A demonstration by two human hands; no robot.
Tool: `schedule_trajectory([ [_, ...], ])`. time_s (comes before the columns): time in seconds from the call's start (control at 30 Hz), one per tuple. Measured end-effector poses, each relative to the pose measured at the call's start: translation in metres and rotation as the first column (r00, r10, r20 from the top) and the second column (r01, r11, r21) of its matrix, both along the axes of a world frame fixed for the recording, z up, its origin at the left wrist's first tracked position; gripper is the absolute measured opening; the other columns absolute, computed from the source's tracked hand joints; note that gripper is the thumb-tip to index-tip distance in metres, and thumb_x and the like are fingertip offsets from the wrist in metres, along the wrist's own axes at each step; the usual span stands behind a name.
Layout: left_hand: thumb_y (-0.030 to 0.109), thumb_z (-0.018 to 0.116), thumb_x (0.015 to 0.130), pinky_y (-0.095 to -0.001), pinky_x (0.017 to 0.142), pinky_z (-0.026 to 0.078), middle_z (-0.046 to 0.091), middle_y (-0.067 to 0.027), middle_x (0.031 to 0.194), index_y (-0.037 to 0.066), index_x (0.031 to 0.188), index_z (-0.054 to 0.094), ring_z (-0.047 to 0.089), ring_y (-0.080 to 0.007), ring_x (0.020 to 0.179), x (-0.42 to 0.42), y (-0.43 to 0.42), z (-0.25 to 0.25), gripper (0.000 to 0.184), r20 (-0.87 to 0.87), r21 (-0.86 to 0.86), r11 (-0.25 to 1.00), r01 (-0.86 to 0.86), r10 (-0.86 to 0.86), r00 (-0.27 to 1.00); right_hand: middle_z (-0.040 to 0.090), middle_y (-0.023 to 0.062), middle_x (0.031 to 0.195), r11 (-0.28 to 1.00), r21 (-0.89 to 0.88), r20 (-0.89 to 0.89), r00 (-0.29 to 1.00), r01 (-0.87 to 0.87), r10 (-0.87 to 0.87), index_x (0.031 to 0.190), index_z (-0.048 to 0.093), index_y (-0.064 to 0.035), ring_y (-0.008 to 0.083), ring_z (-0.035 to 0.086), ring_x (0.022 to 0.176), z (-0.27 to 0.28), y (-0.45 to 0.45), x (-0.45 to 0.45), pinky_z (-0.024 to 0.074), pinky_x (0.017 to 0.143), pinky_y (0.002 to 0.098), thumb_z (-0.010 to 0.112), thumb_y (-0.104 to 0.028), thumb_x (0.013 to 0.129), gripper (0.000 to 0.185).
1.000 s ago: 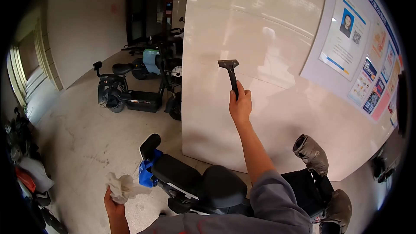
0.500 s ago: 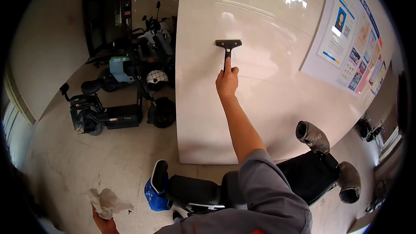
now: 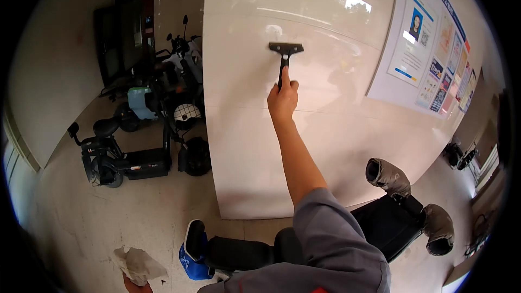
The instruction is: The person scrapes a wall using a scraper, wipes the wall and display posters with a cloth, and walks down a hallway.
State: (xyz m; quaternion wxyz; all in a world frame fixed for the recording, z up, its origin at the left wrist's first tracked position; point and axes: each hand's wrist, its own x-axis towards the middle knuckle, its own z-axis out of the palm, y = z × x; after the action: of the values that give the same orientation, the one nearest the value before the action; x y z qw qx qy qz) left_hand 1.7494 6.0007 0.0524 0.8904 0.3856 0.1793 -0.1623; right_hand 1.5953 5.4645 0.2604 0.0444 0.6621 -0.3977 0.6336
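My right hand [image 3: 283, 100] grips the handle of a black scraper [image 3: 285, 50], index finger stretched along the shaft. The scraper's wide head is up against the glossy cream tiled wall [image 3: 325, 146], just below a pale mark [image 3: 274, 31]; whether the blade touches cannot be made out. Low at the left, my left hand [image 3: 137, 285] is closed on a crumpled whitish tissue [image 3: 140, 265]. Only part of that hand shows at the frame's bottom edge.
A parked scooter with a black seat [image 3: 239, 253] and padded handlebar mitts [image 3: 437, 230] stands between me and the wall. More electric scooters [image 3: 142, 164] are at the left. A notice board [image 3: 415, 43] hangs on the wall at right.
The view has shifted slightly to the right, so the wall and scooters sit further left. The scraper stays near the pale mark, and both hands keep their hold.
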Motion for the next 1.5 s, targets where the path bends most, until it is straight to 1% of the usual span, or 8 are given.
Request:
schedule_trajectory([
  [0.43,0.013,0.041,0.092,-0.0397,0.09,0.045,0.053,-0.0176,0.117,-0.005,0.119,0.045,0.053,-0.0274,0.104,0.033,-0.025,-0.046,0.033,0.188,0.12,0.979,0.166,-0.186,0.964,0.049,0.0169,0.079,0.997,0.063,-0.1,0.994,-0.04,0.046,0.128,0.045,-0.0042,0.029,0.054,0.063,0.02,0.004,-0.023,0.0461,0.059,0.0376,0.057,0.003,0.073,0.057],
  [0.53,0.01,0.043,0.09,-0.0398,0.088,0.046,0.053,-0.0177,0.117,-0.005,0.119,0.045,0.053,-0.0284,0.103,0.034,-0.02,-0.044,0.033,0.24,-0.354,0.868,0.349,-0.276,0.931,0.049,0.0162,0.078,0.996,0.081,-0.048,0.998,-0.045,0.049,0.128,0.045,-0.0044,0.0288,0.054,0.065,0.064,0.008,-0.022,0.0451,0.058,0.0377,0.055,0.003,0.074,0.055],
  [0.57,0.011,0.042,0.091,-0.0397,0.089,0.046,0.053,-0.018,0.118,-0.004,0.12,0.045,0.053,-0.0284,0.104,0.03,-0.02,-0.036,0.033,0.426,0.318,0.91,0.265,-0.387,0.818,0.05,0.0162,0.078,0.996,0.082,-0.063,0.997,-0.038,0.043,0.128,0.045,-0.0042,0.0288,0.054,0.066,0.06,0.01,-0.023,0.0454,0.059,0.0375,0.055,0.002,0.075,0.054],
  [0.6,0.012,0.041,0.091,-0.0397,0.089,0.046,0.052,-0.0182,0.119,-0.004,0.121,0.045,0.052,-0.0285,0.105,0.027,-0.025,-0.03,0.034,0.471,0.806,0.589,-0.06,-0.575,0.668,0.05,0.0162,0.078,0.996,0.078,-0.061,0.997,-0.037,0.042,0.128,0.045,-0.0042,0.0288,0.054,0.066,0.05,0.013,-0.025,0.0454,0.059,0.0375,0.055,0.002,0.075,0.054],
  [0.63,0.012,0.041,0.091,-0.0397,0.089,0.046,0.052,-0.0182,0.119,-0.004,0.121,0.045,0.052,-0.0285,0.105,0.024,-0.029,-0.025,0.034,0.478,0.801,0.595,-0.063,-0.572,0.667,0.05,0.0164,0.078,0.988,0.151,-0.088,0.995,-0.034,0.048,0.127,0.046,-0.0038,0.0292,0.054,0.066,0.035,0.015,-0.026,0.0455,0.059,0.0377,0.055,0.001,0.075,0.053],
  [0.73,0.015,0.039,0.092,-0.0406,0.091,0.045,0.051,-0.0184,0.12,-0.003,0.121,0.045,0.052,-0.0287,0.106,0.022,-0.029,-0.019,0.035,0.406,0.687,0.723,0.077,-0.47,0.784,0.051,0.017,0.077,0.977,0.215,-0.166,0.986,0.015,0.021,0.127,0.046,-0.0033,0.0305,0.055,0.066,0.046,0.017,-0.029,0.0464,0.06,0.0383,0.056,0.001,0.075,0.053],
  [0.83,0.018,0.038,0.093,-0.0407,0.093,0.044,0.05,-0.0179,0.122,-0.003,0.123,0.044,0.051,-0.0284,0.107,0.026,-0.017,-0.02,0.037,0.098,-0.176,0.965,0.195,-0.18,0.979,0.051,0.0175,0.076,0.996,0.094,-0.178,0.984,-0.011,0.028,0.128,0.046,-0.0061,0.0314,0.056,0.066,0.071,0.012,-0.033,0.0471,0.061,0.0397,0.056,0.002,0.073,0.056],
  [1.5,0.019,0.038,0.093,-0.0412,0.095,0.042,0.049,-0.0175,0.123,-0.003,0.124,0.042,0.051,-0.0284,0.109,0.011,-0.004,0.005,0.038,0.359,-0.304,0.877,0.372,-0.256,0.897,0.055,0.0166,0.079,1.0,0.015,-0.414,0.91,-0.016,0.02,0.121,0.053,-0.0152,0.0343,0.058,0.073,0.069,0.006,-0.082,0.0476,0.064,0.0419,0.058,0.001,0.07,0.055],
])
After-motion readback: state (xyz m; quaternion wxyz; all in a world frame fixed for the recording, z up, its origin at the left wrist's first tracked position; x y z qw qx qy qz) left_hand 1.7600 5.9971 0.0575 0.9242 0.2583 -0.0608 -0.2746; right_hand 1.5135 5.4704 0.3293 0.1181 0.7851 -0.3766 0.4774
